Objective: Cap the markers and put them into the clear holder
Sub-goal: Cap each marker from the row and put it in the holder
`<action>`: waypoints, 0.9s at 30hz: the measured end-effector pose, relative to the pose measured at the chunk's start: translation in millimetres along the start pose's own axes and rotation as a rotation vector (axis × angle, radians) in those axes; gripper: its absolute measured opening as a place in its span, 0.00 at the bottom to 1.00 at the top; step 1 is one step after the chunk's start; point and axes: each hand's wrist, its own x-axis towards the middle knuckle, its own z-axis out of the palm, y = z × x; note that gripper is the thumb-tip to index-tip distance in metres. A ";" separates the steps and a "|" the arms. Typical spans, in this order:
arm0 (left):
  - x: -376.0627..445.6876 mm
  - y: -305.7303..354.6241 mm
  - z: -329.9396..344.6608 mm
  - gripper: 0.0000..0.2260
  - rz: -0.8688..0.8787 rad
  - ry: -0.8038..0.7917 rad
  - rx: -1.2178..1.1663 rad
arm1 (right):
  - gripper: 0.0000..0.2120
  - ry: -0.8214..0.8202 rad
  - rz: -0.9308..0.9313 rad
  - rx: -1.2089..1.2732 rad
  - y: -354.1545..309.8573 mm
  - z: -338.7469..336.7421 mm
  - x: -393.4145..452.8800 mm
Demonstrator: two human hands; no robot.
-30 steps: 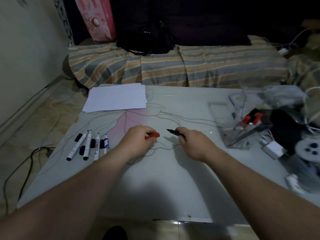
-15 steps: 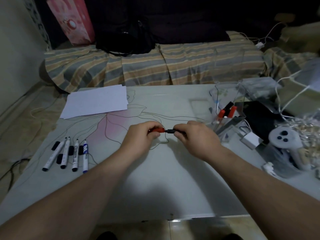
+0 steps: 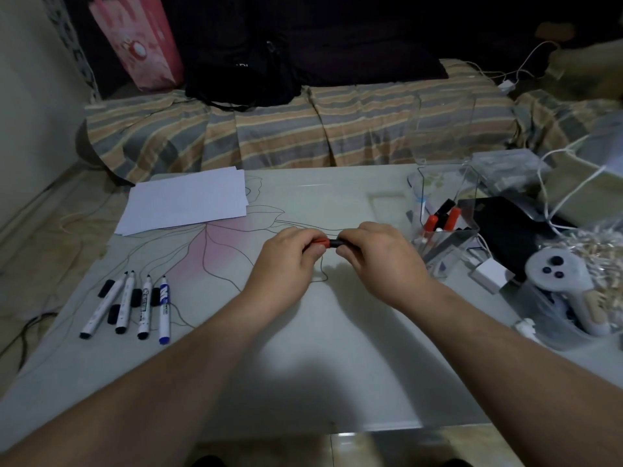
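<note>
While our left hand [image 3: 286, 261] pinches the red cap [image 3: 320, 243] and our right hand [image 3: 381, 261] grips the black marker [image 3: 337, 243] — mid-table, ends meeting | step: capping | next: press home, then carry right to the clear holder [image 3: 445, 210] — four markers [image 3: 135, 305] wait uncapped.

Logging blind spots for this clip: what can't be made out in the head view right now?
- Whether the red cap is fully seated on the black marker: both hands' grip hides most of it.
- Print on the four markers at the left: too small.
- How many markers stand in the clear holder: they overlap behind reflections.
</note>
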 end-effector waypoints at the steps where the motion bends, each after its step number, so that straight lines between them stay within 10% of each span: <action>1: 0.0 2.5 -0.7 0.08 0.005 0.007 -0.010 | 0.13 0.006 -0.017 0.000 -0.8 -0.7 1.5; 18: 2.5 18.6 -11.4 0.07 -0.068 -0.051 -0.021 | 0.11 -0.038 -0.011 0.037 -12.4 -11.4 0.6; 24: 12.9 47.2 14.8 0.08 -0.292 0.088 -0.606 | 0.15 -0.230 0.052 0.095 9.5 -55.0 -3.3; 27: 20.4 69.9 28.2 0.08 -0.209 0.114 -0.618 | 0.17 0.014 0.177 0.259 31.8 -87.9 -6.7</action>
